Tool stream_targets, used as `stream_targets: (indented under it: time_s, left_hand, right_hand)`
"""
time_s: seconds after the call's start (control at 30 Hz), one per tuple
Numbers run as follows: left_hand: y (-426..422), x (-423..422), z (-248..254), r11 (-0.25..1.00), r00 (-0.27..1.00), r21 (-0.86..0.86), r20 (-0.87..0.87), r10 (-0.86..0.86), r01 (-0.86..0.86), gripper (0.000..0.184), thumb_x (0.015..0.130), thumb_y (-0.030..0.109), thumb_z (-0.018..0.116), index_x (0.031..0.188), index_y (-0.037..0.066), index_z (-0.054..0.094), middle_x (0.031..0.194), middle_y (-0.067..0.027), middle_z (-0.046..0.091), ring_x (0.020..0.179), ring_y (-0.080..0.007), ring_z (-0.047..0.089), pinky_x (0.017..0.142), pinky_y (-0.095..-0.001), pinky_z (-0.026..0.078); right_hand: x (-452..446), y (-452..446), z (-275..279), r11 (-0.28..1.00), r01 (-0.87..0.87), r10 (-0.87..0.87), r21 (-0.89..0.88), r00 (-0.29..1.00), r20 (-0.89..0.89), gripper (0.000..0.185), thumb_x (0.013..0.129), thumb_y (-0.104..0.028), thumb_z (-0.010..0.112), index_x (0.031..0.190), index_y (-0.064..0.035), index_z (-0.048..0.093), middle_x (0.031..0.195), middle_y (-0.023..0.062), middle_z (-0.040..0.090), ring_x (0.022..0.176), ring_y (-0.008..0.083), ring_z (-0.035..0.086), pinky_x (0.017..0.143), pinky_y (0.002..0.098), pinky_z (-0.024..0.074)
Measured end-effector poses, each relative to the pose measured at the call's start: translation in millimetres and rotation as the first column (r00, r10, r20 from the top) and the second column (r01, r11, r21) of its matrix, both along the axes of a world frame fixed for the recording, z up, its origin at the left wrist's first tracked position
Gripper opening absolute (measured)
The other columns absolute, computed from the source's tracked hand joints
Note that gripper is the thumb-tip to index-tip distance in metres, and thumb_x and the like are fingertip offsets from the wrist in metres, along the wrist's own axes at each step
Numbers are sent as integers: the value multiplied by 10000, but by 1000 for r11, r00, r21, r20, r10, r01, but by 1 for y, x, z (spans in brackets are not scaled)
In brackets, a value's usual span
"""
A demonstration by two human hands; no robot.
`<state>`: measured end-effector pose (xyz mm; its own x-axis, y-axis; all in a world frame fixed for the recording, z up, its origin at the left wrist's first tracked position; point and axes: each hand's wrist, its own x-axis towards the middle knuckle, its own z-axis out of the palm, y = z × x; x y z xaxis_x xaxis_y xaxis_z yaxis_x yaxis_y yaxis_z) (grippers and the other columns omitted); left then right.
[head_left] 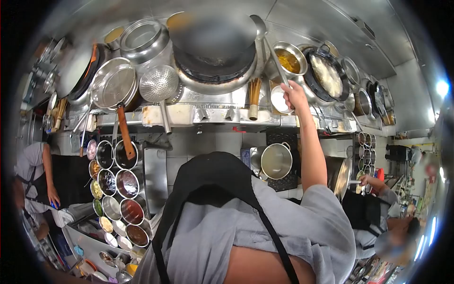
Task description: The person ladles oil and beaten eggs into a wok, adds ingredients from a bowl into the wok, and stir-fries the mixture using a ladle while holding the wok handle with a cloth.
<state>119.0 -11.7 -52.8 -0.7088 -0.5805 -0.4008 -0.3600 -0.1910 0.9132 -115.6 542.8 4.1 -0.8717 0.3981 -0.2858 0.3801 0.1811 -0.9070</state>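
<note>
My right hand (295, 96) reaches forward to the stove with its fingers wrapped round the handle of a long metal ladle (275, 60). The ladle slants up and left, its curved head beside the right rim of a large dark wok (213, 71). A blurred dark area covers the upper part of the wok, so its contents are hidden. Below the hand is a small white container (280, 98); to its right, a pot of yellow-orange liquid (287, 60) stands on the stove. My left hand is out of sight.
A perforated skimmer (159, 84), a wire strainer (113, 84) and a bamboo brush (254, 98) lie along the stove. Food fries in a pan (326, 73) at right. Sauce pots (127, 183) stand at left. Co-workers stand on both sides; a pot (276, 161) is below.
</note>
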Motion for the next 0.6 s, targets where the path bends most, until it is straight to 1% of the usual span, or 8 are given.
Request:
stream_targets:
  time_s: [0.1,0.23,0.37,0.4,0.43,0.47,0.5,0.6]
  left_hand:
    - [-16,6,-1,1000,1000,2,6,7,-7,297,895,112,602,1148,25,472,912,-46,566,769,-145,588,646,-275,530]
    - [-37,11,-1,1000,1000,9,5,15,-15,297,896,113,600,1149,24,473,916,-46,567,772,-146,588,650,-276,529]
    - [-54,13,-2,999,999,16,10,37,-38,296,896,114,599,1149,24,473,920,-47,567,776,-147,588,653,-276,528]
    - [-58,13,-3,999,999,16,13,45,-45,296,896,114,599,1149,24,474,921,-47,567,777,-148,588,654,-277,528]
    - [-62,14,-4,999,999,16,22,43,-43,296,896,114,599,1150,24,474,921,-47,567,778,-148,588,655,-277,528]
    - [-66,14,-3,999,999,11,20,41,-42,296,896,114,598,1150,24,474,922,-47,567,779,-148,588,656,-277,528]
    - [-69,12,-2,999,999,4,22,37,-37,296,897,114,598,1150,24,474,923,-47,567,780,-148,588,656,-277,527]
    - [-76,12,-3,1000,999,6,25,22,-22,296,897,115,597,1150,24,475,926,-48,568,782,-149,588,659,-278,527]
  right_hand:
    - [-61,-19,-46,996,-63,66,57,997,-46,183,870,-206,601,883,-28,566,493,19,461,328,144,437,302,310,341]
    - [-105,-74,-115,872,-2,47,490,996,-80,285,855,-225,587,864,58,561,537,115,544,407,234,561,374,391,461]
    - [-49,-163,-102,966,33,7,-258,989,150,203,939,-210,517,962,-11,546,568,-16,474,387,114,425,334,271,359]
    - [-44,-168,-98,966,29,12,-256,988,155,203,939,-210,517,962,-11,546,568,-16,474,387,114,425,334,271,359]
    - [-39,-172,-97,660,89,23,-746,990,139,171,938,-173,507,970,-10,549,573,-18,466,378,99,410,328,245,336]
    - [-34,-175,-94,128,119,15,-984,992,122,144,937,-136,497,978,-9,552,579,-20,459,370,85,395,322,219,313]
    - [-32,-180,-79,-7,-42,1,-999,999,-42,140,949,-99,473,973,27,529,599,-39,436,411,39,387,345,183,296]
    - [-26,-187,-46,-256,-64,-31,-965,998,-58,177,947,-68,441,1000,98,474,629,-28,434,424,35,401,363,187,294]
